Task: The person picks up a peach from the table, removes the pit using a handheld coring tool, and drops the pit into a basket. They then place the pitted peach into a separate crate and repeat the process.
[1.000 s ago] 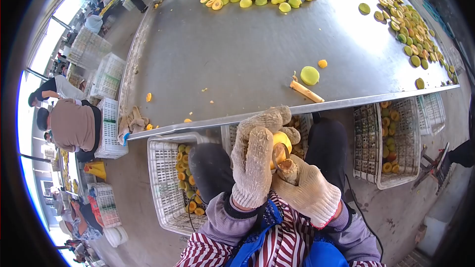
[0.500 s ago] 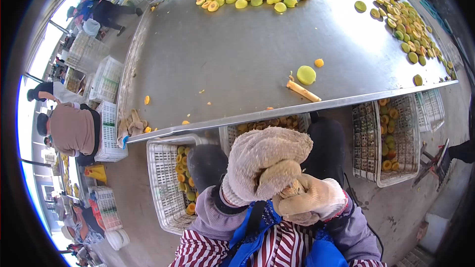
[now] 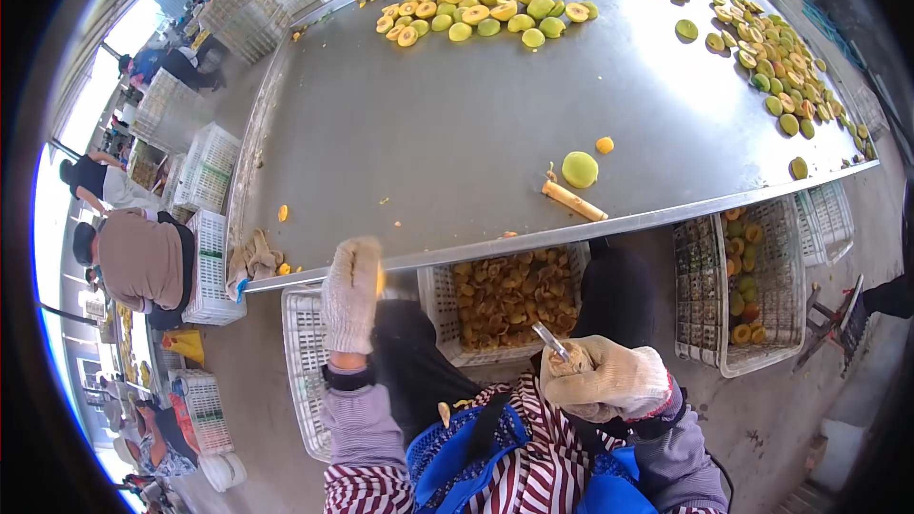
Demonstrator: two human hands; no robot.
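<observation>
My left hand [image 3: 350, 297], in a pale knit glove, is over the left crate [image 3: 303, 362] with its fingers closed. A yellow-orange edge of what looks like a peach half [image 3: 381, 282] shows beside it, blurred and mostly hidden. My right hand [image 3: 619, 379], also gloved, grips a pitting tool with a narrow metal blade [image 3: 550, 339] and a wrapped handle, above my lap. A small orange scrap [image 3: 444, 413] shows by my apron. Between my knees stands a crate [image 3: 438, 319] of brown pits and scraps.
The metal table [image 3: 409, 133] bears halved peaches [image 3: 486, 11] at the back and more along the right [image 3: 790, 76]. Near its front edge lie a green peach [image 3: 579, 169] and a tan stick [image 3: 574, 201]. Another fruit crate [image 3: 700, 300] stands right; a person [image 3: 145, 257] works at left.
My hands were together in front of me. The left has moved left and away toward the left crate; the right stays near my lap, its tool blade now visible.
</observation>
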